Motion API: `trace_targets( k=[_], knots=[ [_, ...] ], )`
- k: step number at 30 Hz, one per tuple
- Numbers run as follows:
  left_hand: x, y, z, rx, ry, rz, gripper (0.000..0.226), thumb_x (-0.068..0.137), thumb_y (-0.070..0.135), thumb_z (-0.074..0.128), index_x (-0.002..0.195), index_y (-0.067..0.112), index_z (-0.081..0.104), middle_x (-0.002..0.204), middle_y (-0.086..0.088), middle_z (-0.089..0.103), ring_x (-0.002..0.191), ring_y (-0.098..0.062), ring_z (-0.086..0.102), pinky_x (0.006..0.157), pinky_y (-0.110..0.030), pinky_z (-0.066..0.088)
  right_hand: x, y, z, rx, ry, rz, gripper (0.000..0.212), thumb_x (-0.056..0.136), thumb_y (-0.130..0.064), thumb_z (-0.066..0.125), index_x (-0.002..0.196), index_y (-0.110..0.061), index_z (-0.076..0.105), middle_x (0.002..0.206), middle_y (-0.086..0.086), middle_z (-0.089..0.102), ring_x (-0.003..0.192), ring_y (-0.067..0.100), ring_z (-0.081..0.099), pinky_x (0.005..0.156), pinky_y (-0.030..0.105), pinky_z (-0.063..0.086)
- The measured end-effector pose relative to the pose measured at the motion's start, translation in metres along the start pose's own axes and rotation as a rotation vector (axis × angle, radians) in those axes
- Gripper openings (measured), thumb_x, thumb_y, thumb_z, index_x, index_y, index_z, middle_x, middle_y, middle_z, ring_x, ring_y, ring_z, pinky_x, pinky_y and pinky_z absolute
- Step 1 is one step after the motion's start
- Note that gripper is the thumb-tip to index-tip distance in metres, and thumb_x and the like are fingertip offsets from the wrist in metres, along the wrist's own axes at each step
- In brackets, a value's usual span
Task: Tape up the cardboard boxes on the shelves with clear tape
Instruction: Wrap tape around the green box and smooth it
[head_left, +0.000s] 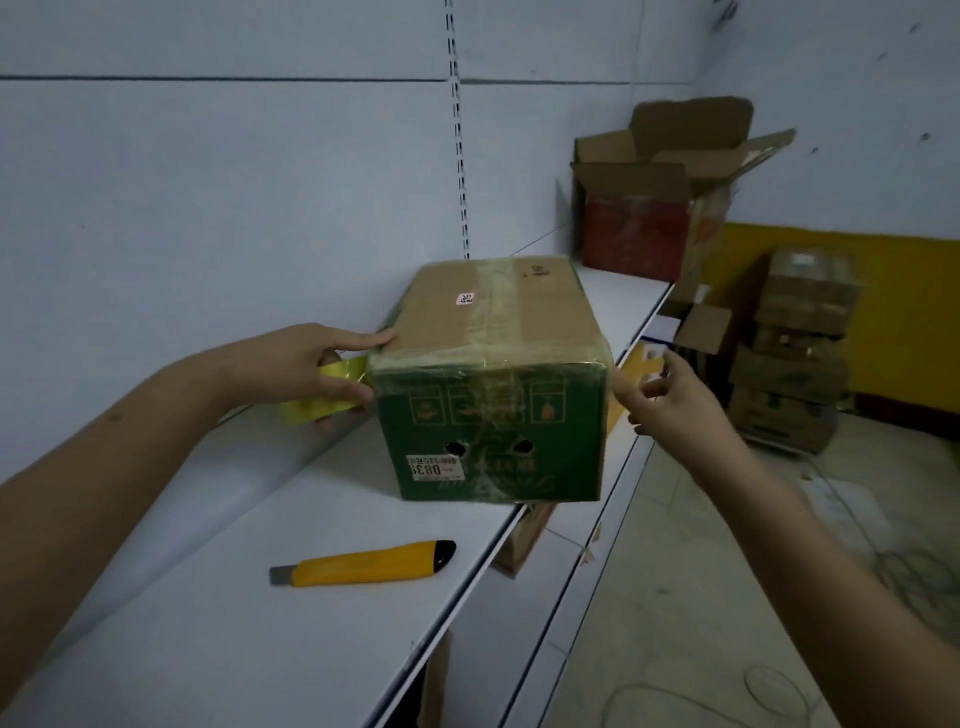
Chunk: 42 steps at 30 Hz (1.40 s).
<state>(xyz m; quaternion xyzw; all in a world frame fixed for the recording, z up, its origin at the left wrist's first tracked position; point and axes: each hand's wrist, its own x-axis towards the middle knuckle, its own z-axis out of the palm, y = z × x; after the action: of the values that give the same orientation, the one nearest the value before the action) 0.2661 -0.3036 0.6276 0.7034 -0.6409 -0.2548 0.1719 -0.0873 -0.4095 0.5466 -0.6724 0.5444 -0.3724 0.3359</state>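
Note:
A closed cardboard box (493, 374) with a brown top and green sides stands on the white shelf (218, 613), shiny clear tape running across its top and down its front. My left hand (306, 364) grips a yellowish tape roll (327, 402) at the box's left side, with the index finger stretched onto the top edge. My right hand (670, 395) hovers at the box's right upper corner, fingers loosely curled and holding nothing that I can make out.
A yellow utility knife (363, 564) lies on the shelf in front of the box. An open red-sided carton (654, 208) stands farther along the shelf. Stacked boxes (800, 353) sit on the floor by a yellow wall. Cables trail on the floor at right.

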Motion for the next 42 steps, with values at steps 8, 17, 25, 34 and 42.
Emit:
trace_targets(
  k=[8, 17, 25, 34, 42],
  knots=[
    [0.002, 0.028, 0.027, -0.241, 0.0, 0.093, 0.065, 0.088, 0.009, 0.071, 0.141, 0.034, 0.044, 0.076, 0.003, 0.077, 0.058, -0.021, 0.072, 0.049, -0.029, 0.058, -0.018, -0.015, 0.005, -0.236, 0.306, -0.516, 0.04, 0.107, -0.038, 0.035, 0.133, -0.02, 0.06, 0.138, -0.004, 0.056, 0.128, 0.012, 0.049, 0.108, 0.034, 0.04],
    [0.014, 0.025, 0.043, -0.393, -0.038, 0.147, 0.066, 0.096, 0.02, 0.063, 0.154, 0.022, 0.032, 0.094, -0.023, 0.075, 0.078, -0.045, 0.072, 0.057, -0.046, 0.061, 0.017, -0.003, 0.037, -0.122, 0.323, -0.435, 0.047, 0.106, -0.043, 0.028, 0.145, -0.02, 0.041, 0.156, 0.0, 0.029, 0.14, 0.015, 0.032, 0.108, 0.031, 0.028],
    [0.023, 0.029, 0.051, -0.467, -0.008, 0.201, 0.066, 0.097, 0.014, 0.063, 0.155, 0.014, 0.032, 0.109, -0.017, 0.071, 0.078, -0.035, 0.075, 0.049, -0.04, 0.059, 0.006, -0.038, 0.065, -0.642, 0.446, -0.663, 0.044, 0.104, -0.044, 0.037, 0.141, -0.025, 0.051, 0.158, 0.013, 0.031, 0.148, 0.033, 0.023, 0.12, 0.051, 0.012],
    [0.028, 0.016, 0.04, -0.367, -0.081, 0.172, 0.071, 0.099, 0.006, 0.054, 0.158, 0.032, 0.023, 0.099, -0.023, 0.069, 0.064, -0.027, 0.07, 0.056, -0.035, 0.058, 0.002, -0.048, 0.117, -0.349, 0.365, -1.024, 0.033, 0.096, -0.044, 0.058, 0.123, -0.03, 0.069, 0.122, -0.012, 0.067, 0.112, 0.019, 0.056, 0.102, 0.046, 0.035],
    [0.033, 0.013, 0.028, -0.298, -0.157, 0.2, 0.066, 0.101, 0.013, 0.057, 0.157, 0.033, 0.027, 0.087, -0.019, 0.067, 0.065, -0.026, 0.067, 0.059, -0.035, 0.059, -0.003, -0.069, 0.141, -0.325, 0.496, -0.877, 0.008, 0.081, -0.028, 0.069, 0.083, -0.021, 0.067, 0.084, -0.007, 0.06, 0.086, 0.019, 0.053, 0.096, 0.043, 0.032]
  ],
)
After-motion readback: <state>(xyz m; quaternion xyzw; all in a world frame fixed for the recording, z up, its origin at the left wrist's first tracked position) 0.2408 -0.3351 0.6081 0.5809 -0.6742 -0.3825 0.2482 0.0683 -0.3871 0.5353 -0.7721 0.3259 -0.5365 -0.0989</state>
